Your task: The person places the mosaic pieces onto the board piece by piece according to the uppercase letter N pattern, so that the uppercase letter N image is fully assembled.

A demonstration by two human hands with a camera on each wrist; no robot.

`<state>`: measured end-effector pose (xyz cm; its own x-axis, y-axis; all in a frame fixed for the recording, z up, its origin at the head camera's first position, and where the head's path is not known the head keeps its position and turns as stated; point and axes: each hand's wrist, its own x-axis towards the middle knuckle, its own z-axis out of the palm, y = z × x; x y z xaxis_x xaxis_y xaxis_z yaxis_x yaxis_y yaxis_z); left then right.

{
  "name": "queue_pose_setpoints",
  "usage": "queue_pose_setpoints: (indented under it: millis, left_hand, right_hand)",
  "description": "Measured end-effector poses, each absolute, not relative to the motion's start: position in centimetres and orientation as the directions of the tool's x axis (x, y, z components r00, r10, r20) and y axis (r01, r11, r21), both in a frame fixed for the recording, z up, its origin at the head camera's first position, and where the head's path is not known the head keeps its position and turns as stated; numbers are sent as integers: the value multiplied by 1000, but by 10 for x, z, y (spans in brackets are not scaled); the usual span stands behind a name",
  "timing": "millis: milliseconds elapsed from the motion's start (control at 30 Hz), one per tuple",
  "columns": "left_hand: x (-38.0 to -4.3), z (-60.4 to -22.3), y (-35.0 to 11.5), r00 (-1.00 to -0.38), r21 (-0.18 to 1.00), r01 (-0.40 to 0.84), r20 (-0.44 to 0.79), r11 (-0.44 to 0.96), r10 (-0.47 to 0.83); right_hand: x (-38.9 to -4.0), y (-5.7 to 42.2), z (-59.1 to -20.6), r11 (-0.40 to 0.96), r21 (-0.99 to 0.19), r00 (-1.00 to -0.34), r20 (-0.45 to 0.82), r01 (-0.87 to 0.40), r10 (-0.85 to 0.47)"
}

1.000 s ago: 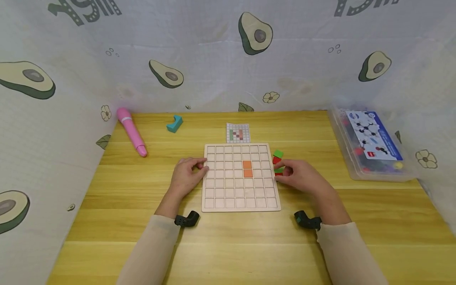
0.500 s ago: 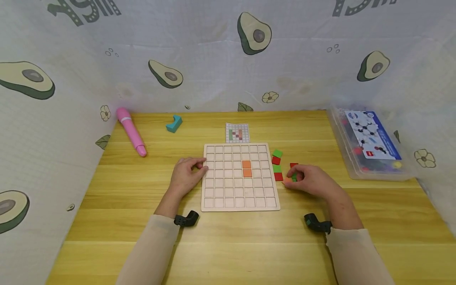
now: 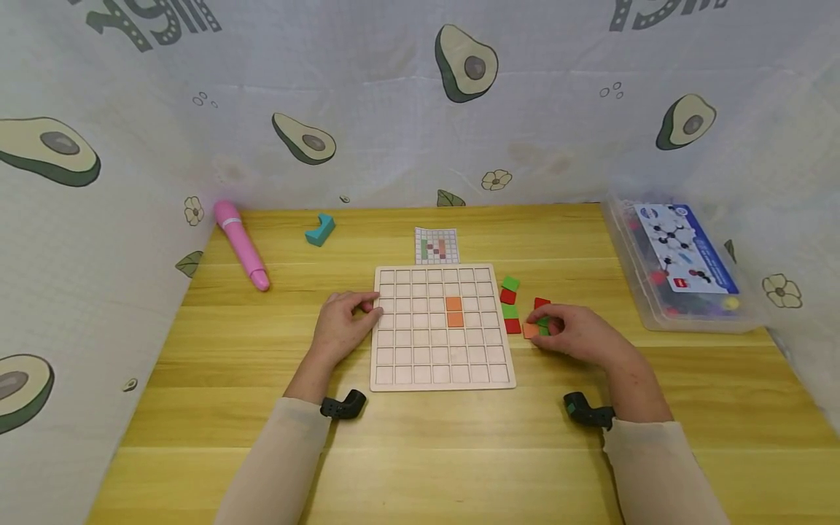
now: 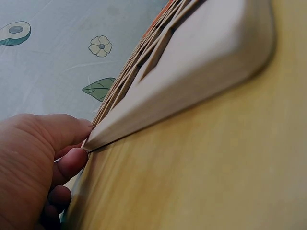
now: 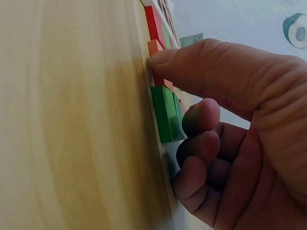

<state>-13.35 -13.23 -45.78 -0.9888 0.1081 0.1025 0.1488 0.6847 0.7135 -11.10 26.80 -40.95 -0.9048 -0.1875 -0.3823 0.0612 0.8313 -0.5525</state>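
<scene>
A pale wooden grid board [image 3: 442, 385] lies on the table with two orange square tiles [image 3: 454, 319] in its cells. My left hand [image 3: 344, 324] holds the board's left edge between thumb and index finger; the left wrist view shows the fingertips [image 4: 82, 128] right at its rim. To the right of the board, my right hand [image 3: 577, 335] pinches a loose orange tile [image 3: 530, 331] down at the table. In the right wrist view the thumb [image 5: 165, 57] lies against that tile, with the other fingers curled. Green tiles [image 5: 163, 114] sit beside it, partly hidden by the hand.
Red and green tiles [image 3: 510, 312] lie along the board's right edge. A small pattern card [image 3: 436, 244] touches the board's far side. A pink microphone-shaped object [image 3: 241, 244] and a teal block [image 3: 320, 230] lie back left; a clear plastic box [image 3: 682, 262] stands back right.
My right hand has moved right, from the tiles at the board's edge to the loose orange tile, which has shifted slightly and lies flatter. My left hand has stayed on the board.
</scene>
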Motion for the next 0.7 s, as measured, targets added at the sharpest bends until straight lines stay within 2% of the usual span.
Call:
queue_pose_setpoints:
  millis: [267, 700]
  left_hand:
    - [-134, -458, -132, -989, 709, 146, 97, 691, 109]
    - [-134, -459, -133, -988, 713, 153, 107, 684, 110]
  right_hand:
    - [-110, 273, -409, 829, -551, -903, -398, 95, -161]
    - [-110, 274, -409, 833, -548, -911, -379, 80, -162]
